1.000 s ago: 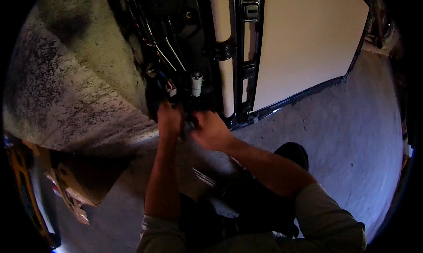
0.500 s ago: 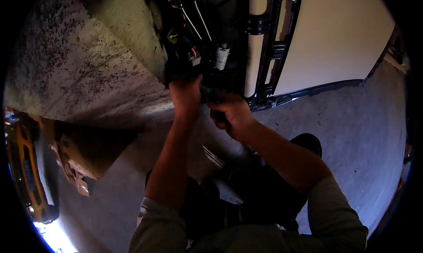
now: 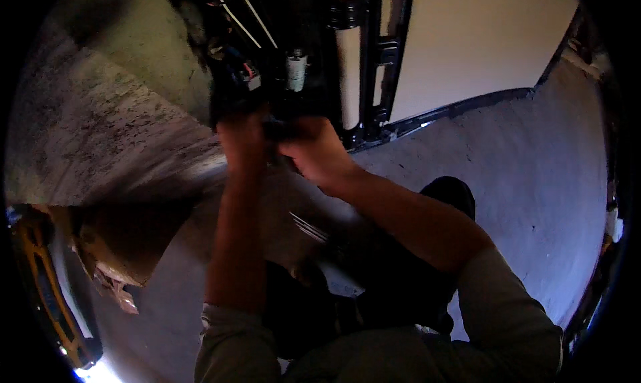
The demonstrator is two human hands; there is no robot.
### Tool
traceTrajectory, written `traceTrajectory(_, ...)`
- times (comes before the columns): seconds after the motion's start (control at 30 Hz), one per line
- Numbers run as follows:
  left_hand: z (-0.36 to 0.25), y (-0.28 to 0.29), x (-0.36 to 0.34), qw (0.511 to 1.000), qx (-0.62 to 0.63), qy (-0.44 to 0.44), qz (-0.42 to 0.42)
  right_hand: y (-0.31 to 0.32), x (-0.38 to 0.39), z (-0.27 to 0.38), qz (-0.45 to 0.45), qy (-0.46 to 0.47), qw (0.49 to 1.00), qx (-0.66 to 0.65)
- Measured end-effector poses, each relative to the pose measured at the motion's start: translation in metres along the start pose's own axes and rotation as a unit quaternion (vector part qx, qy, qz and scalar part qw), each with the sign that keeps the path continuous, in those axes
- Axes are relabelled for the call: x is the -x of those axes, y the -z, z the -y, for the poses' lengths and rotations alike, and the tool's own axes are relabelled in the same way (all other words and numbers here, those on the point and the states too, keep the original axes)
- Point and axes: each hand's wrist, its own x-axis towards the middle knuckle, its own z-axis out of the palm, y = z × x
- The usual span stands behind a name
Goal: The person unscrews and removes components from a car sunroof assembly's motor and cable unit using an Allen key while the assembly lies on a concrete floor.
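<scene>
My left hand (image 3: 242,143) reaches up to the lower edge of a dark compartment (image 3: 300,16), its fingers lost in shadow. Close beside it on the right, my right hand (image 3: 317,151) is closed, with fingers curled around something dark that I cannot make out. Above the hands, inside the compartment, a whitish cylinder (image 3: 296,71) stands upright. To its left sits a small pale connector block (image 3: 253,83) with a red wire. Two white wires (image 3: 239,23) run down from the top.
A large beige panel (image 3: 481,43) with a black slotted frame (image 3: 385,49) stands at the right. A rough, stained wall surface (image 3: 113,109) is at the left, with a cardboard box (image 3: 133,236) below it. Thin light rods (image 3: 308,227) lie near my legs on the grey floor (image 3: 521,183).
The compartment, panel and both hands sit further left and slightly higher in the picture as the view shifts. My right hand has turned a little and stays close to the left.
</scene>
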Motion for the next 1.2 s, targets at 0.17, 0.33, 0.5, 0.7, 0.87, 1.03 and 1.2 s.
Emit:
traceTrajectory(0.17, -0.013, -0.002, 0.002, 0.999, -0.028, 0.017, 0.03, -0.007, -0.003, -0.004, -0.104, 0.174, 0.937, 0.286)
traceTrajectory(0.33, 0.026, 0.008, -0.006, 0.989, 0.097, -0.103, 0.047, -0.006, -0.008, -0.006, 0.038, 0.119, 0.991, -0.058)
traceTrajectory(0.5, -0.029, -0.013, -0.006, 0.958, 0.156, 0.238, -0.025, 0.011, 0.016, -0.02, 0.141, -0.173, 0.864, -0.452)
traceTrajectory(0.7, -0.007, -0.008, -0.013, 0.91, 0.324, 0.256, 0.012, -0.005, 0.014, -0.029, 0.221, -0.147, 0.731, -0.629)
traceTrajectory(0.87, -0.006, -0.007, -0.012, 0.913, 0.314, 0.259, 0.019, -0.014, 0.007, -0.029, 0.2, -0.142, 0.75, -0.615)
traceTrajectory(1.03, -0.004, -0.008, -0.01, 0.906, 0.331, 0.264, 0.001, -0.016, 0.001, -0.03, 0.103, 0.066, 0.959, -0.257)
traceTrajectory(1.2, 0.008, -0.001, -0.016, 0.922, 0.269, 0.278, 0.024, -0.012, 0.007, -0.019, 0.009, 0.15, 0.988, 0.027)
